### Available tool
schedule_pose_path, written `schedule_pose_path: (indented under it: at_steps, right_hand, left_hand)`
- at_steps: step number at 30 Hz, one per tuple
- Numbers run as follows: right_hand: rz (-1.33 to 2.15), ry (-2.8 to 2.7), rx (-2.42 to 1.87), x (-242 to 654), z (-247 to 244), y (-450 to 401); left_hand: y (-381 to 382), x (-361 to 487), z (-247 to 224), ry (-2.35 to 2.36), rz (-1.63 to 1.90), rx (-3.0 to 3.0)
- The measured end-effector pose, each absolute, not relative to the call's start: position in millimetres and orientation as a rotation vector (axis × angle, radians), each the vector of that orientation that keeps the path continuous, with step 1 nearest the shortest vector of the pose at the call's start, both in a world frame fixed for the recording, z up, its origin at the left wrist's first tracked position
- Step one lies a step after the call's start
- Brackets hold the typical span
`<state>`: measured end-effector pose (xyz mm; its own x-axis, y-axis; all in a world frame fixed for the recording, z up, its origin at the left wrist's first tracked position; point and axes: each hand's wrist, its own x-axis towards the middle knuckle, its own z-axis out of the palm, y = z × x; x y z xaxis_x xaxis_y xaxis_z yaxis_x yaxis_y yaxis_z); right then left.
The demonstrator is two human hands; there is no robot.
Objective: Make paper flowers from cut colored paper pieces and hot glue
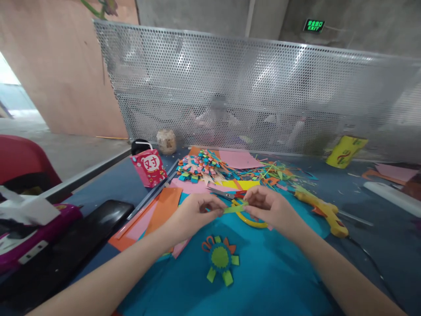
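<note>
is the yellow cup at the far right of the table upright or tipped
Tipped. The yellow cup leans to the left against the perforated metal screen, its base on the blue table rather than standing straight.
</note>
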<state>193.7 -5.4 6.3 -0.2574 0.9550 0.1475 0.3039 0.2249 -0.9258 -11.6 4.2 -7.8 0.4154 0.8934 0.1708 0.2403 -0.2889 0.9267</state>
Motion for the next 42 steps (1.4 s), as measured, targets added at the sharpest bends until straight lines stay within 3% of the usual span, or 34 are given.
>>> schedule_pose_path:
  at_steps: [12, 18, 21, 34, 42]
  right_hand:
    - [1.098, -1.986, -1.164, 184.5, -0.4, -12.9]
    - [0.320, -2.038, -1.456, 201.8, -9.5, 0.3]
    - [0.088, -2.192, -1.597, 204.3, -17.8, 4.0]
    - [0.052, -2.507, -1.678, 200.8, -9.4, 18.8]
    - [-0.184, -2.308, -1.863, 184.3, -7.3, 21.3]
  left_hand:
    - [4.0, -21.5, 8.5, 1.063, 0.755, 1.653]
    - [10.0, -22.4, -0.2, 1.045, 0.913, 1.495]
    - [9.6, -21.7, -0.6, 1.027, 0.961, 1.399]
    - [11.7, -22.0, -1.8, 0.939, 1.175, 1.154]
    - [13.8, -29.6, 2.1, 0.933, 1.309, 1.126]
